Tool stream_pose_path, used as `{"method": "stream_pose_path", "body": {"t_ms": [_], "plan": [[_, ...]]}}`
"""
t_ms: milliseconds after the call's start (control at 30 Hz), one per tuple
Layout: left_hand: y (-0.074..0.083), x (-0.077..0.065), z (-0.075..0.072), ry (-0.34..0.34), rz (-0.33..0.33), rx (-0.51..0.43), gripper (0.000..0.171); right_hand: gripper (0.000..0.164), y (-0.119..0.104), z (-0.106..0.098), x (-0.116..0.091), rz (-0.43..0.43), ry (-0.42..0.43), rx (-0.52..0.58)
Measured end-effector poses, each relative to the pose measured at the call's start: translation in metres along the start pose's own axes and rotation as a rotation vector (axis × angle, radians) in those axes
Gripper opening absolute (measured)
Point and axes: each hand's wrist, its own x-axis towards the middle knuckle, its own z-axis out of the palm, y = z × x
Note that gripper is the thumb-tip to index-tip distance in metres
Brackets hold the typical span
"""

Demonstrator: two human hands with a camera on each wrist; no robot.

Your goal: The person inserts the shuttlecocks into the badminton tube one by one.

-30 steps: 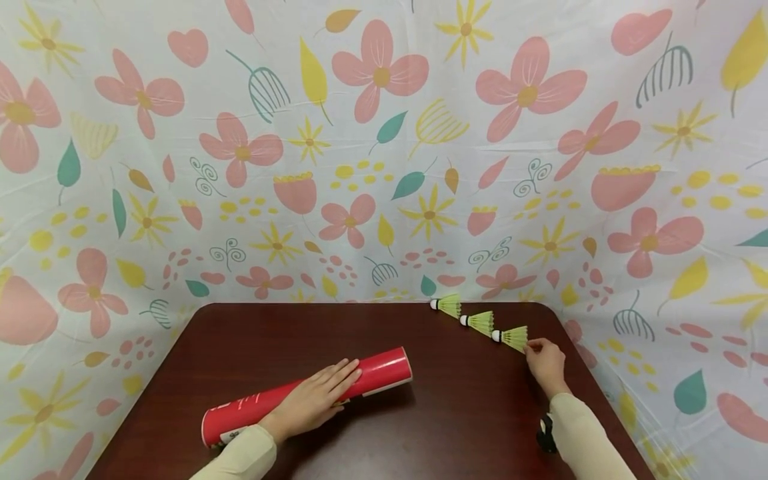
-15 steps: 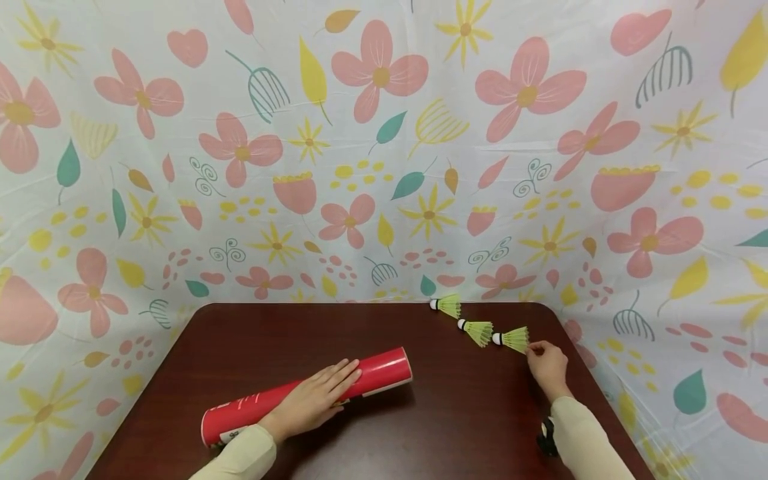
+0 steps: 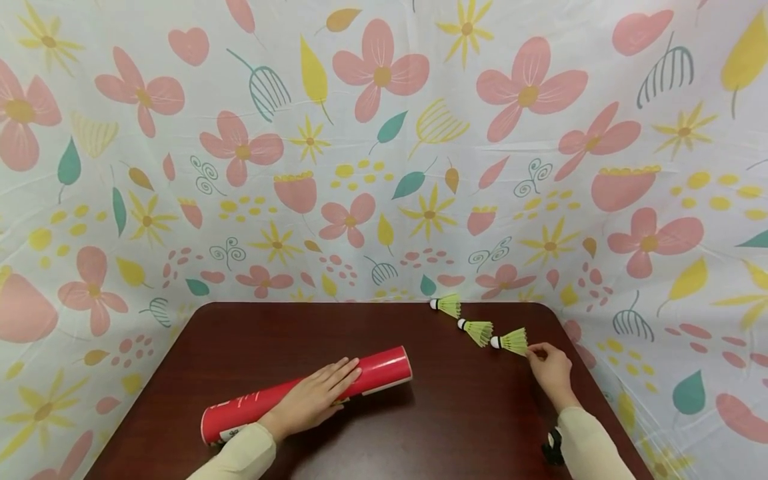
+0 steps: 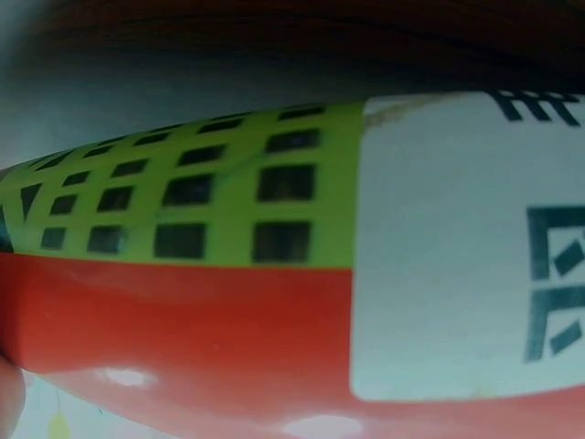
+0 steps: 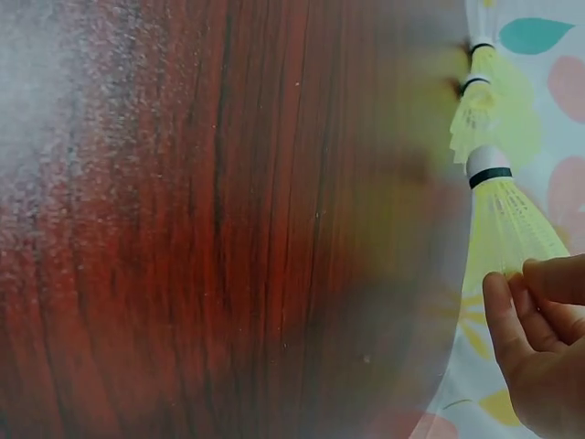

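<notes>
My left hand (image 3: 312,400) rests across a red shuttlecock tube (image 3: 384,370), its fingers lying straight over the top. The tube lies slantwise on the table; the left wrist view shows its red side with a green checked band and white label (image 4: 457,247). At the right, my right hand (image 3: 551,373) pinches the feather-end rim of a yellow shuttlecock (image 3: 511,341) between thumb and fingers. That shuttlecock has a white cork with a black band, pointing left. Beyond it lie a second shuttlecock (image 3: 478,332) and a third shuttlecock (image 3: 448,305), in a slanting row.
The dark wooden table (image 3: 444,427) has rounded back corners. A white floral cloth (image 3: 384,167) hangs behind and at both sides. The farthest shuttlecock lies at the table's back edge. A black device (image 3: 552,447) sits at my right wrist.
The pinched shuttlecock has shifted slightly toward me. The middle one moved a little nearer and turned, between the first two frames. My left hand and the tube stay put.
</notes>
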Motion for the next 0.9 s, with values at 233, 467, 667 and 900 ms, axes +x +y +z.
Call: {"method": "stream_pose_path", "body": {"t_ms": [233, 467, 667, 900], "plan": [[0.001, 0.001, 0.0, 0.001, 0.001, -0.009, 0.088, 0.013, -0.004, -0.003, -0.007, 0.034, -0.01, 0.038], [0.001, 0.002, 0.0, -0.006, -0.009, -0.004, 0.088, 0.013, -0.016, -0.003, -0.013, -0.01, -0.021, 0.083], [0.001, 0.001, -0.001, -0.012, -0.01, -0.005, 0.088, 0.011, -0.032, 0.001, -0.02, -0.037, -0.029, 0.128], [-0.001, 0.0, -0.001, -0.022, -0.023, -0.005, 0.09, 0.011, -0.052, 0.008, -0.025, -0.042, -0.106, 0.199]]}}
